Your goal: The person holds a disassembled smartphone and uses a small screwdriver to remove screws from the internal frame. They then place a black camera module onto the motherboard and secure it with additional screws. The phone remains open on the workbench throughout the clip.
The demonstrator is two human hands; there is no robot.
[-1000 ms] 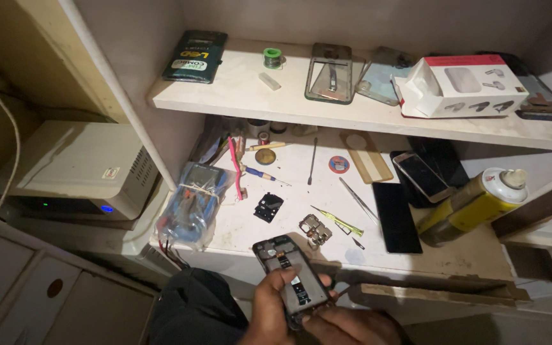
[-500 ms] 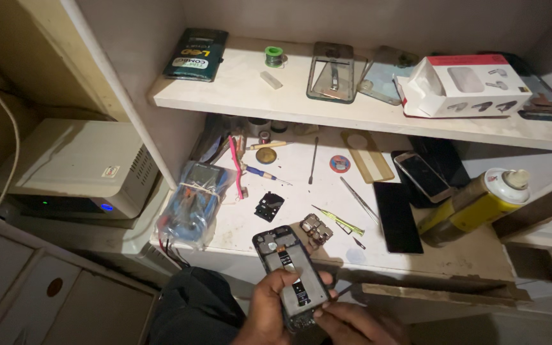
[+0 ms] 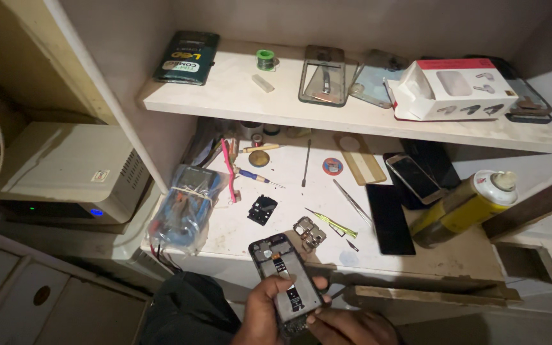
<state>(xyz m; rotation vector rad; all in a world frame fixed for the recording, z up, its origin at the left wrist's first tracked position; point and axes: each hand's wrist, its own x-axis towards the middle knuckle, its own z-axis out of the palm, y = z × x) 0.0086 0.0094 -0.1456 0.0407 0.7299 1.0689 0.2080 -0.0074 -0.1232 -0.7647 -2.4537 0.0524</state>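
Head view, left hand (image 3: 264, 313) grip wrapped around flat, opened rectangular phone (image 3: 285, 285), right hand (image 3: 346, 326) fingertips pinching its lower edge.

Walls: plain beige, dimly lit | Furniture: white upper shelf (image 3: 237, 105) is mounted above white worktop (image 3: 276, 223) | Left: pale cabinet (image 3: 27, 306) is seen below.

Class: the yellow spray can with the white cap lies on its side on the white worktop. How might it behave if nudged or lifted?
The yellow spray can with the white cap is round and lying down, so it would probably roll. It looks rigid, likely metal. Its smooth wall may feel slippery.
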